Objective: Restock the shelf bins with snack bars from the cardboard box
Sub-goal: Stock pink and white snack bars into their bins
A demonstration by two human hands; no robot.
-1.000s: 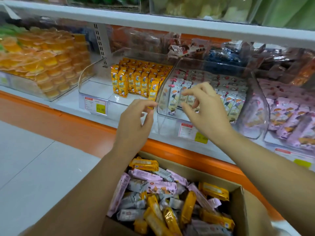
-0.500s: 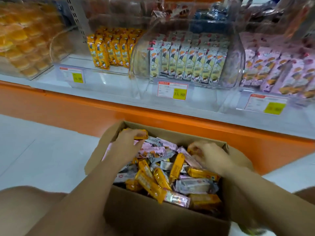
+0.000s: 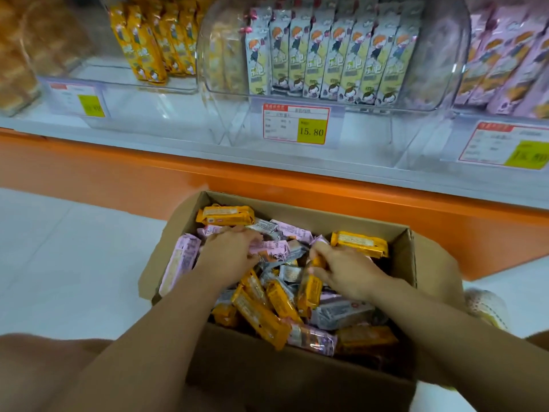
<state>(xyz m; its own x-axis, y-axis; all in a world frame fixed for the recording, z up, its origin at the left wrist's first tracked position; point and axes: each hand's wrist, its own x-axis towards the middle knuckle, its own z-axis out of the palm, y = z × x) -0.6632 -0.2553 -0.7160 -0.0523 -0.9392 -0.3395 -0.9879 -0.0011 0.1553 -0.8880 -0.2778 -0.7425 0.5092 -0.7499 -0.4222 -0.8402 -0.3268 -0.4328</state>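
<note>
Both hands are inside the brown cardboard box (image 3: 297, 382) at lower centre of the frame, each grasping a wrapped bar.
The left hand (image 3: 228, 254) has fingers and thumb curled round a pink-wrapped snack bar (image 3: 271, 250) near the box's middle. The right hand (image 3: 349, 272) pinches the upper end of an orange-wrapped snack bar (image 3: 309, 292) tilted among loose orange, pink and silver bars. Across the top of the frame, clear plastic shelf bins (image 3: 445, 78) hold upright rows: orange bars (image 3: 148, 46) upper left, pale green bars (image 3: 326, 55) centre, pink bars (image 3: 505, 60) upper right. A white-and-yellow price label (image 3: 296, 123) below the centre bin reads 15.80.
</note>
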